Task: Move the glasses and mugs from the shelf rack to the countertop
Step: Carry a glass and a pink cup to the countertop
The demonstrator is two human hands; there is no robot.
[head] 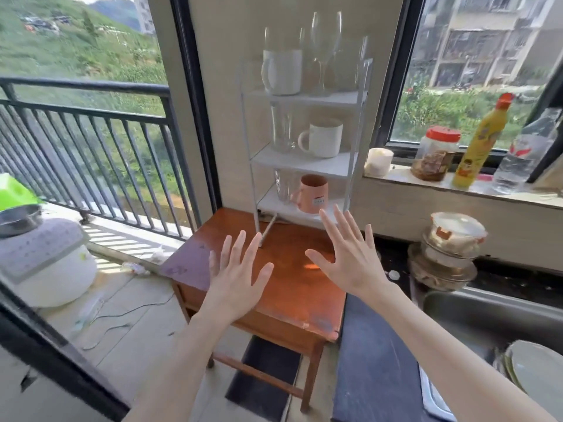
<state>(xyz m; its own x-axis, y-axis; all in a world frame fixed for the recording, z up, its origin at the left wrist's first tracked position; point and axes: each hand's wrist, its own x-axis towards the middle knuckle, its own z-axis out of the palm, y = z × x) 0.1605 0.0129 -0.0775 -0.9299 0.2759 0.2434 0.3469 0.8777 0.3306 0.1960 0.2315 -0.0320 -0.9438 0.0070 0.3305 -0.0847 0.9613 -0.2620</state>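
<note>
Nothing looks moved yet: the white shelf rack (304, 161) at the wooden counter's (283, 287) far edge holds every glass and mug, including the pink mug (313, 194), while the left hand (236, 277) and right hand (350, 257) hover spread and empty.

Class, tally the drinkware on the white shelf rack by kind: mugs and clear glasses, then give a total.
Mugs: 3 (white top, white middle, pink bottom)
Clear glasses: 4 (two top, middle, bottom)
Total: 7
</note>
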